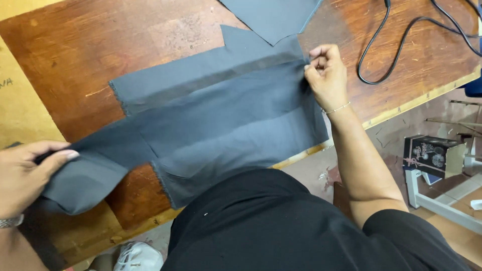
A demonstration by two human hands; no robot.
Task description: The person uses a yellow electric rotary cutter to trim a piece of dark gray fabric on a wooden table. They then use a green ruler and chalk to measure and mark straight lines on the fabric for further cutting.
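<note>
On the wooden surface [75, 45], grey cloth [216, 115] spread flat, near edge hanging off toward the body. Right hand [325, 75] pinching the far corner between thumb and fingertips, left hand [25, 175] closed on the narrow strip at the other end, lifted off the wood, probably to keep the piece taut and smooth. Second grey piece [273, 17] above, black cable [381, 55] beside the right hand.

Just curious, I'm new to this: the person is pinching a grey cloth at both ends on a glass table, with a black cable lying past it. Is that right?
Not quite: the table is brown wood, not glass, as the head view shows. The rest holds: the left hand and right hand each pinch an end of the grey cloth, and a black cable lies past it.
</note>
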